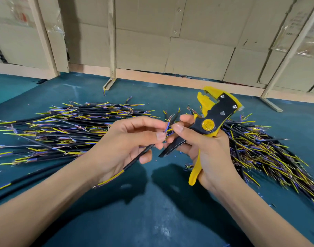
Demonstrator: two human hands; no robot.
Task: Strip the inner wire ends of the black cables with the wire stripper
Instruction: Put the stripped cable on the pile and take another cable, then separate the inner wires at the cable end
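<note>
My left hand [127, 141] holds one short black cable [140, 155] at mid-frame, thumb and forefinger pinching it near its upper end. Blue and yellow inner wires [167, 126] stick up from that end; yellow wire also shows at its lower end by my wrist. My right hand [204, 148] grips the yellow and black wire stripper [215, 118] by its handles, jaws pointing up and away. The right thumb and forefinger touch the inner wire ends. The stripper's jaws are off the cable.
A big heap of black cables [63, 129] with yellow and blue ends lies on the left of the teal table [152, 211], another heap [266, 150] on the right. Cardboard boxes [188, 50] and wooden uprights [112, 41] stand behind the table.
</note>
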